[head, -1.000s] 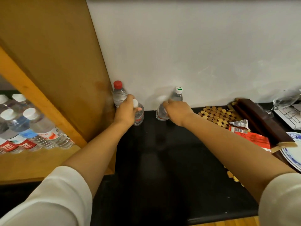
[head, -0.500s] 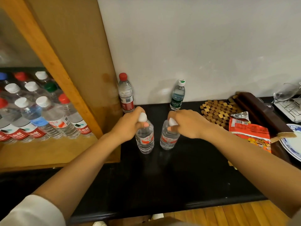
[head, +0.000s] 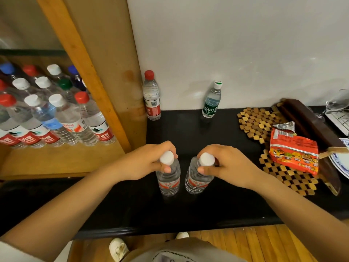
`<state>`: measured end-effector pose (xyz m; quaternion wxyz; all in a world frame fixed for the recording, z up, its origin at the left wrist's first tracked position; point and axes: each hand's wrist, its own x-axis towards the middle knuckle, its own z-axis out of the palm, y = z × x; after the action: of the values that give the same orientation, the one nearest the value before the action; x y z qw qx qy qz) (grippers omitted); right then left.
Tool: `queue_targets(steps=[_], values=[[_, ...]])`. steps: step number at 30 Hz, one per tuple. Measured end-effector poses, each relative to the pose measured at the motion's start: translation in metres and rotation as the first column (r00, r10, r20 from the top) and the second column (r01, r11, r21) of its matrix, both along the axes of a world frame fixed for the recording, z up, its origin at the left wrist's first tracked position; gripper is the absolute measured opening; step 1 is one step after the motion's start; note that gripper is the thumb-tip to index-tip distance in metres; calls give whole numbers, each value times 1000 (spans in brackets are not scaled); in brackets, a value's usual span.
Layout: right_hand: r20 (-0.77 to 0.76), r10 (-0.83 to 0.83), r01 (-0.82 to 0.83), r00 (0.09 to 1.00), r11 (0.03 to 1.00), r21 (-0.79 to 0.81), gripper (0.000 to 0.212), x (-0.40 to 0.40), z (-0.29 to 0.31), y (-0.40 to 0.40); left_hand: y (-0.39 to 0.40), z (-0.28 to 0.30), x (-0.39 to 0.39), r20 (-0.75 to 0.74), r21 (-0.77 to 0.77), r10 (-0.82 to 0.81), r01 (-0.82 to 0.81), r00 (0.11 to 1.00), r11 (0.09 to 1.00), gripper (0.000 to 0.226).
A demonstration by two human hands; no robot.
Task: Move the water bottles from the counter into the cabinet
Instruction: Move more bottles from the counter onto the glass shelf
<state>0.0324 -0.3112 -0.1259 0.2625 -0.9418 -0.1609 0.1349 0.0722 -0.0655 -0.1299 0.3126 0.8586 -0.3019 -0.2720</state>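
Bottles stand upright in both your hands near the counter's front edge, caps up: your left hand pinches the neck of the left white-capped bottle, your right hand the neck of the right white-capped bottle, just beside it. Your fingers hide both necks. At the back edge stand a red-capped bottle against the cabinet and a green-labelled bottle. Stored bottles fill the shelf, cut off at the left.

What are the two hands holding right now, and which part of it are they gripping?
Each holds a water bottle by its neck, just under the white cap: left hand on the left bottle, right hand on the right bottle.
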Motion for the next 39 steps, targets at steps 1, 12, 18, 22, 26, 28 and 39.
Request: queue_targets(steps=[1, 12, 18, 22, 26, 28, 39], values=[[-11, -60, 61, 998, 993, 99, 32, -2, -6, 0, 1, -1, -2, -20, -17, 5, -5, 1000, 1000, 29], [-376, -252, 421, 892, 766, 485, 71, -30, -88, 8, -4, -92, -61, -476, -335, 476, -653, 739, 679, 89], [-400, -382, 532, 833, 752, 390, 76, -31, -109, 28, -31, -130, -70, -472, -383, 596, -760, 649, 524, 85], [-293, -463, 541, 836, 784, 305, 62, -26, -105, 40, -34, -140, -64, -436, -386, 638, -772, 635, 505, 79], [-295, -465, 538, 835, 801, 261, 70, -28, -107, 41, -25, -140, -66, -434, -384, 624, -760, 650, 525, 70], [-291, -449, 522, 845, 811, 265, 73, -32, -106, 42, -15, -133, -72, -470, -403, 593, -757, 653, 514, 69], [-141, -176, 224, 974, 684, 694, 69, -47, -3, 93, 70, 2, -86, -391, -675, 507, -614, 769, 411, 77]])
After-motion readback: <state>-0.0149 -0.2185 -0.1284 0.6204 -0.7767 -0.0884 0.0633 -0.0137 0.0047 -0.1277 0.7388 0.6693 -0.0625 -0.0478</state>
